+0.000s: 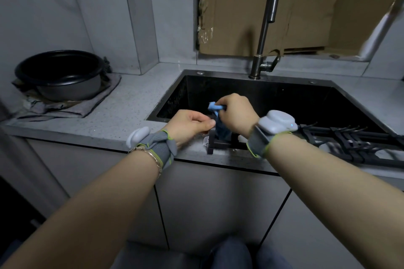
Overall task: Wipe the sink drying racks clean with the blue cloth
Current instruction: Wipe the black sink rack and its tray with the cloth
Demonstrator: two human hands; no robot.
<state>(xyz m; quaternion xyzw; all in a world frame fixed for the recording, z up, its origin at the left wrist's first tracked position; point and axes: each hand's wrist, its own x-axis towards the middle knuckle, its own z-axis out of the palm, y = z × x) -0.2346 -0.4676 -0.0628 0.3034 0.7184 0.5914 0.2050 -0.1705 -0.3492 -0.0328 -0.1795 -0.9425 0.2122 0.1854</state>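
Blue cloth [215, 107]: at the front edge of the sink [273, 98], wrapped over the left end of the drying rack [341, 137], long axis roughly vertical, tail hanging down. Right hand [235, 113] fisted round its top. Left hand [190, 124] pinching the lower part (apparently to keep it taut for rubbing).

A grey speckled countertop [122, 102] runs along the wall, with a black sink [240, 74] sunk into it and a tap [265, 28] standing behind the sink. At its left end lies a crumpled grey towel [96, 102] bearing a dark pot [63, 74]. Black drying racks [349, 144] lie on the front strip at the right.
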